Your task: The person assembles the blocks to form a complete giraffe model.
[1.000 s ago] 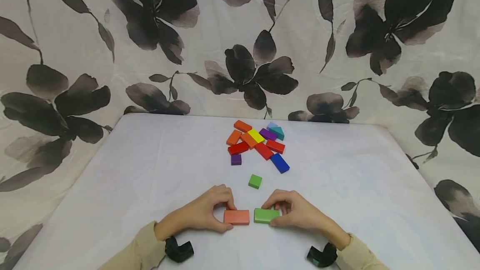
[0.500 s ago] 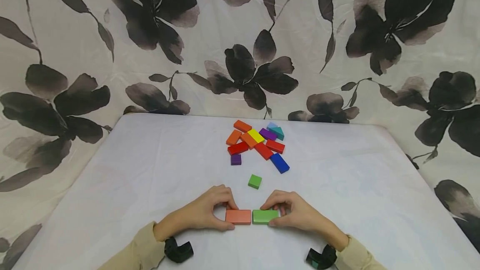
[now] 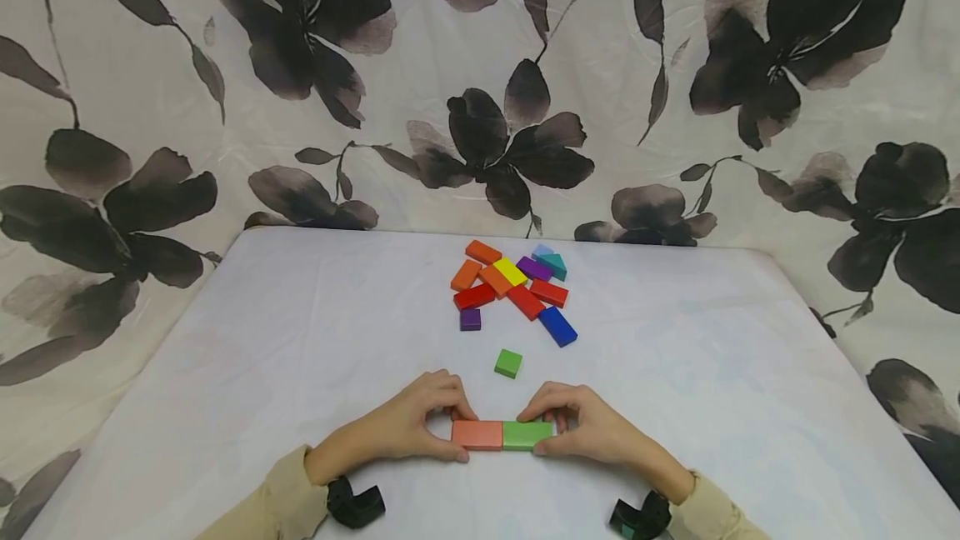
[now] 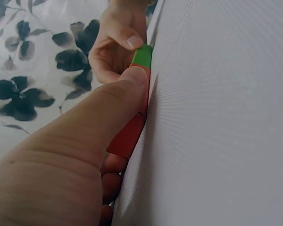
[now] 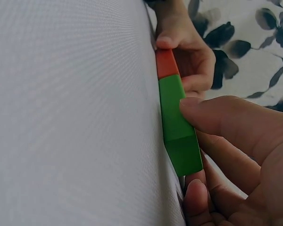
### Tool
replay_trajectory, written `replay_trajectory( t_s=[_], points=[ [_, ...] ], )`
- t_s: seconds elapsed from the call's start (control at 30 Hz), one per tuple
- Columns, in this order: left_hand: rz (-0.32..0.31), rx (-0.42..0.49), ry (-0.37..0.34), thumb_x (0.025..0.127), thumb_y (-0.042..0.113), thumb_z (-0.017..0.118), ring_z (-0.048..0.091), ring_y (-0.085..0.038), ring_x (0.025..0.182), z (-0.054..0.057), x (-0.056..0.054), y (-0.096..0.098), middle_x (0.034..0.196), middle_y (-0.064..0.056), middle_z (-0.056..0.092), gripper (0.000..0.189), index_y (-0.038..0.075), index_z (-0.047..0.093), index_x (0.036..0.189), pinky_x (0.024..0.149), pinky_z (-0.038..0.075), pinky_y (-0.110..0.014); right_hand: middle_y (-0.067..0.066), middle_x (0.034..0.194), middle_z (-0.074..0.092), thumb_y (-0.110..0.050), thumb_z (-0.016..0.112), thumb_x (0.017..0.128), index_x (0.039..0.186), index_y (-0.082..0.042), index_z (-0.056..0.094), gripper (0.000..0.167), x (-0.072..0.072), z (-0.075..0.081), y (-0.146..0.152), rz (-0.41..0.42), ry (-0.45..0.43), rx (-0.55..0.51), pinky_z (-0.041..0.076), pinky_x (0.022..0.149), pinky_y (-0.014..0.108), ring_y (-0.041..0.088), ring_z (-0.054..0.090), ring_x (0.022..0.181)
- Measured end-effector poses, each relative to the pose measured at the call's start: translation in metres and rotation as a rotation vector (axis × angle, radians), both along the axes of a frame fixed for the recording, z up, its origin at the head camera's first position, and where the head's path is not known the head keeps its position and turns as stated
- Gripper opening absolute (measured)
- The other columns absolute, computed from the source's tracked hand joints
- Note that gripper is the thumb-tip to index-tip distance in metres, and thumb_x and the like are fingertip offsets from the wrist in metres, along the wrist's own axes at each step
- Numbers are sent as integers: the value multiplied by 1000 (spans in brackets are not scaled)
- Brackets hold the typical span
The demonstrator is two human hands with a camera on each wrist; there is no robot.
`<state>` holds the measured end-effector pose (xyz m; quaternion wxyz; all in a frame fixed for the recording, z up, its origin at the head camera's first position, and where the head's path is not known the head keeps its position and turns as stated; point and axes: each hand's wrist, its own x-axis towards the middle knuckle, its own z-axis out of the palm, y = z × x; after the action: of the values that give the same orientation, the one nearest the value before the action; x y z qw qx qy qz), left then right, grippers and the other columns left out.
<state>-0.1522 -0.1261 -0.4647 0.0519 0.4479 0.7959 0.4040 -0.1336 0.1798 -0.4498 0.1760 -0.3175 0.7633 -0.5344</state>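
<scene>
On the white table, a salmon-orange block [image 3: 477,436] and a green block [image 3: 525,436] lie end to end, their short ends meeting. My left hand [image 3: 420,417] pinches the orange block between the thumb at its near side and the fingers at its far side. From the other side my right hand [image 3: 588,422] grips the green block the same way. In the left wrist view the thumb covers part of the orange block [image 4: 127,134]. The right wrist view shows the green block [image 5: 177,117] flat against the cloth, with the thumb on its edge.
A small green block [image 3: 507,363] lies just beyond the joined pair. Farther back is a loose cluster of several colored blocks, among them a blue block [image 3: 558,327], a purple block [image 3: 470,320] and a yellow block [image 3: 510,272]. A floral curtain [image 3: 420,40] hangs behind the table.
The gap between the orange and green blocks has closed. My right hand has slid the green block left, and my left hand has nudged the orange one slightly right.
</scene>
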Motion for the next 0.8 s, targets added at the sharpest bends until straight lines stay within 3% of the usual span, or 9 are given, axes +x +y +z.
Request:
replay_trajectory(
  t_s=[0.43, 0.8],
  points=[
    [7, -20, -17, 75, 43, 85, 48, -4, 90, 1, 0, 0, 96, 18, 58, 32, 28, 68, 97, 80, 41, -25, 5, 107, 69, -12, 80, 83, 112, -11, 74, 30, -1, -1, 0, 3, 8, 0, 44, 66, 21, 20, 55, 81],
    [-1, -20, 4, 76, 44, 84, 49, -4, 91, 0, 0, 0, 98, 17, 58, 32, 28, 68, 99, 81, 41, -25, 4, 107, 69, -12, 80, 83, 112, -11, 74, 30, -1, -2, 1, -4, 11, 10, 45, 67, 21, 19, 55, 81]
  ],
)
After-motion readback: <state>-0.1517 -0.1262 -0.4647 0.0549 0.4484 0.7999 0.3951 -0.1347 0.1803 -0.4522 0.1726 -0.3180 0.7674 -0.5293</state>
